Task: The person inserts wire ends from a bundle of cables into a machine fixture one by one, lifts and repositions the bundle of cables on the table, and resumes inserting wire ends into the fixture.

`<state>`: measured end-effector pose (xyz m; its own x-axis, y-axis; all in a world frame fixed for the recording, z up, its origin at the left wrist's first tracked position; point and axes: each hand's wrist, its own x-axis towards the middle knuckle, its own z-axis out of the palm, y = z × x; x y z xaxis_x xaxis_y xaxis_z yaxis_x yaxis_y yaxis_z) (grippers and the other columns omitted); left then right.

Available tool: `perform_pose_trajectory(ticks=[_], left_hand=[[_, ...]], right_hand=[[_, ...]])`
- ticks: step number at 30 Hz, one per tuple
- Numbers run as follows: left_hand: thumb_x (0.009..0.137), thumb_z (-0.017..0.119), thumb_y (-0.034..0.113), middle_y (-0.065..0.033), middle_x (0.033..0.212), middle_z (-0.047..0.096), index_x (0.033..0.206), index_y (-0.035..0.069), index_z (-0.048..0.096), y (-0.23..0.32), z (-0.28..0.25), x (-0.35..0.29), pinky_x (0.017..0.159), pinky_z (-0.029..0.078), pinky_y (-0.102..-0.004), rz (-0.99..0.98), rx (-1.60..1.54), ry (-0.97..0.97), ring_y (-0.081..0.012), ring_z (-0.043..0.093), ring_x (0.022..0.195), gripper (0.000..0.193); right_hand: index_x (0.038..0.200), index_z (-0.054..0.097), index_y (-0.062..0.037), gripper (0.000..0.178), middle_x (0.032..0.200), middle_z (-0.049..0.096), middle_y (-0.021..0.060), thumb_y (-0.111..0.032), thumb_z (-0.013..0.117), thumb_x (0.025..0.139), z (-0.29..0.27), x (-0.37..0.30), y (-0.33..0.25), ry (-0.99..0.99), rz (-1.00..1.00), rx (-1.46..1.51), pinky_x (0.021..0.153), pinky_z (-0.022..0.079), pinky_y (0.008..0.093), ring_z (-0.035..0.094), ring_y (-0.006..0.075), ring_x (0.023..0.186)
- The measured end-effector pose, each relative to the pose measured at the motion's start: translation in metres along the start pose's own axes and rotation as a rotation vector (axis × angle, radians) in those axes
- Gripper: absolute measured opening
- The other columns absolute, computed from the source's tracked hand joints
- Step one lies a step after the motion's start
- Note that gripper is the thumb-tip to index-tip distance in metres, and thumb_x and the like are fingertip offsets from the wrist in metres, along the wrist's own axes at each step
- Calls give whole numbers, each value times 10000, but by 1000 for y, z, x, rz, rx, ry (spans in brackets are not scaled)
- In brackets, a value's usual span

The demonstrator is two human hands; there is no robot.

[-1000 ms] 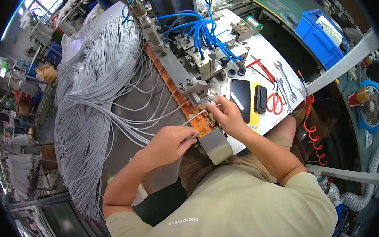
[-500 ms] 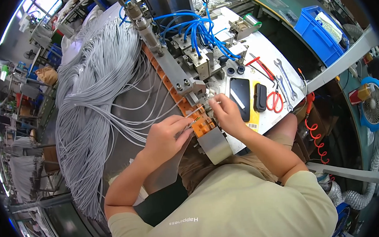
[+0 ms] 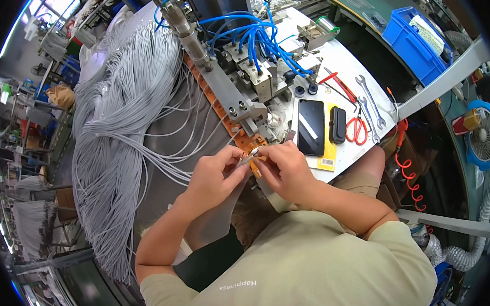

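Thumb and fingers of my left hand (image 3: 214, 174) are pinched on the end of a grey cable (image 3: 247, 159). Opposite it, my right hand (image 3: 289, 171) also has its fingertips closed at this cable end, where the two hands nearly meet. Whatever small part lies between the right fingertips is too covered to make out. Both hands are over the near end of an orange fixture rail (image 3: 213, 103), which runs away under a metal press arm (image 3: 218, 87). More grey cables lead from a large bundle (image 3: 135, 98) on the left toward the rail.
Blue air tubes (image 3: 260, 31) top the machine beyond my hands. On the white tabletop (image 3: 329, 58) at right lie a phone (image 3: 311, 127), a black case (image 3: 337, 126), red scissors (image 3: 357, 130), wrenches (image 3: 370, 103) and red-handled pliers (image 3: 345, 88). A blue bin (image 3: 418, 44) stands farther right.
My right hand has come back from beside the press toward me and left, meeting my left hand at the cable end. My left hand has shifted only slightly.
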<state>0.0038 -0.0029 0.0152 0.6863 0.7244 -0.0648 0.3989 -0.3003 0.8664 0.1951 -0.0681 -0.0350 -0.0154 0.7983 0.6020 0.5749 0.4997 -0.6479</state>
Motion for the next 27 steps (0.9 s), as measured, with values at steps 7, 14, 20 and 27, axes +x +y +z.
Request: perform_pose_trajectory(ticks=[7, 14, 20, 27], left_hand=[[937, 622, 45, -88, 814, 715, 1066, -44, 598, -1, -1, -4, 654, 526, -240, 35, -19, 38, -116, 685, 696, 159], [939, 621, 70, -95, 783, 691, 1047, -16, 611, -8, 2, -2, 600, 521, -283, 78, -28, 42, -172, 685, 645, 138], [942, 618, 99, -98, 736, 666, 1024, 13, 618, -12, 6, -2, 578, 502, -327, 237, 165, 109, -232, 664, 612, 119], [943, 613, 105, -107, 744, 668, 1023, 20, 622, -4, 4, -3, 627, 507, -328, 81, 62, 21, -238, 669, 664, 117]], right_hand=[[1010, 643, -8, 126, 620, 629, 47, -44, 689, 898, -4, -1, -7, -98, 218, 197, 639, 375, 296, 539, 139, 495], [1021, 653, -28, 98, 590, 635, 14, -75, 662, 935, -3, 1, -10, -127, 278, 236, 630, 376, 262, 530, 79, 473], [1016, 647, -33, 89, 581, 630, 12, -74, 654, 937, -2, 0, -8, -122, 292, 258, 634, 379, 269, 528, 95, 483], [993, 624, -29, 101, 616, 612, 36, -66, 668, 910, -6, 2, -7, -185, 307, 224, 645, 387, 314, 521, 164, 530]])
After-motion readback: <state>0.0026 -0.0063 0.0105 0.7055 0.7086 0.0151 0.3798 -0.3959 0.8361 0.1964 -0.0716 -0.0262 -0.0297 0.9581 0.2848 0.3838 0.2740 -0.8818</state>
